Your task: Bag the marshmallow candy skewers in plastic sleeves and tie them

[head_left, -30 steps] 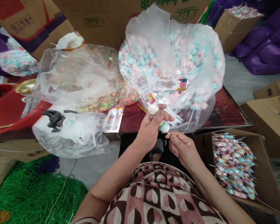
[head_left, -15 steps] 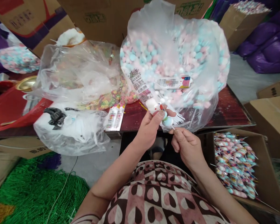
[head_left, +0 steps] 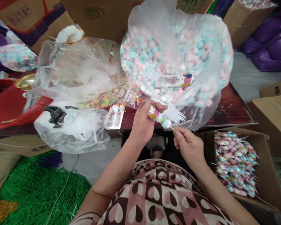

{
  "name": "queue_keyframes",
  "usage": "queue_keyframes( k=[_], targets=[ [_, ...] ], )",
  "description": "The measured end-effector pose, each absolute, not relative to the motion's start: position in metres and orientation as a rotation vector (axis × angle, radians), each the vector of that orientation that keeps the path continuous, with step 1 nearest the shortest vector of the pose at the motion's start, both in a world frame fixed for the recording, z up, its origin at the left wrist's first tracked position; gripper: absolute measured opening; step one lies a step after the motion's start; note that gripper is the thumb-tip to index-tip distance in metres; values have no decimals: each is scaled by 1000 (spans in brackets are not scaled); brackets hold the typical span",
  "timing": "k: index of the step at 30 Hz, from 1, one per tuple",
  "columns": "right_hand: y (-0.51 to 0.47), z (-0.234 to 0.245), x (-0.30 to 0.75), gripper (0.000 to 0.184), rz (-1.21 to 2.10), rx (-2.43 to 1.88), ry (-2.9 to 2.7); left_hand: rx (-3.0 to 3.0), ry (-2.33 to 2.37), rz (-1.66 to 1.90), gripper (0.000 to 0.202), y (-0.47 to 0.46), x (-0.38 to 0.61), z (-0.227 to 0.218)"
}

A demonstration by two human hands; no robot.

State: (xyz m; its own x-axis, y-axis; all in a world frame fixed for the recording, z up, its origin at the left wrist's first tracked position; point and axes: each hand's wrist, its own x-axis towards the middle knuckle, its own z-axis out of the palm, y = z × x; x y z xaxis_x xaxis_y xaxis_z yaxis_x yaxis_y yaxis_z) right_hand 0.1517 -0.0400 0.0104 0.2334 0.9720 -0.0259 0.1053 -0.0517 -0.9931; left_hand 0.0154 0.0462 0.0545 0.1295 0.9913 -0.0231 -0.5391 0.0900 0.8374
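My left hand is closed around a small printed clear wrapper, whose far end sticks out up and left past my fingers. Blue, green and white marshmallows on a stick show at the wrapper's other end, partly inside it. Between thumb and fingertips my right hand pinches the thin white stick below the lowest marshmallow. Behind my hands a big clear bag of pink, blue and white marshmallows lies on the table, with loose white sticks in front of it.
A carton of wrapped marshmallow sticks stands low at right. Left on the dark red table are a bag of colourful candy, a bag of white sticks, printed wrappers and a red basket. Green strands cover the floor.
The marshmallow stick has gone up and left, partly into the wrapper. My left hand has shifted left, and the wrapper now stretches out beyond it. My right hand still pinches the stick.
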Motion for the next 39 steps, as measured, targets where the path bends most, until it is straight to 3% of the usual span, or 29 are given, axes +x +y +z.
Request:
queue_keyframes(
  k=[6,10,13,17,21,27,32,39],
  targets=[
    [-38,15,159,30,1692,-1160,-726,792,595,1144,26,48,13,47],
    [-30,19,154,29,1919,-1021,-672,870,625,1078,31,41,17,45],
    [-27,19,147,28,1818,-1032,-696,865,664,1123,29,41,15,47],
    [-31,12,145,26,1436,-1181,-858,854,601,1180,24,43,13,43],
    [-32,5,145,18,1145,-1286,-893,851,582,1044,23,38,18,33],
    [-29,-5,146,15,1130,-1273,-857,740,551,1080,41,39,8,38],
    [-32,-7,143,17,1114,-1344,-935,646,626,1199,20,38,15,42],
    [-33,-2,140,27,1151,-1300,-947,647,653,1032,34,25,29,32]
  ],
)
